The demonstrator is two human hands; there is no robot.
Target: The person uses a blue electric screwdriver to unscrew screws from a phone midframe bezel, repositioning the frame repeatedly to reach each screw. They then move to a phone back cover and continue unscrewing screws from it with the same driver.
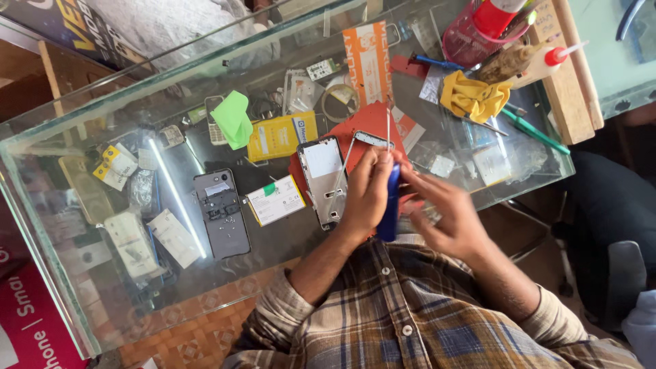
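My left hand [367,193] is closed around the blue handle of a screwdriver [391,205], whose thin shaft points up and away from me. My right hand [445,213] is blurred, with fingers spread and their tips next to the handle. Both hands hover over a red mat [372,119] on the glass counter [89,113]. On the mat, just left of my left hand, lies an opened phone frame [321,179] with a white panel. A thin metal bezel [372,139] lies just beyond my fingers.
A dark phone with its back off [220,213] and a white box [275,199] lie to the left. Farther back are a yellow box [281,135] and a green cloth [234,117]. At the right are a yellow cloth [473,97], a red-capped bottle [547,60], a green tool [534,131] and a wooden block [570,96].
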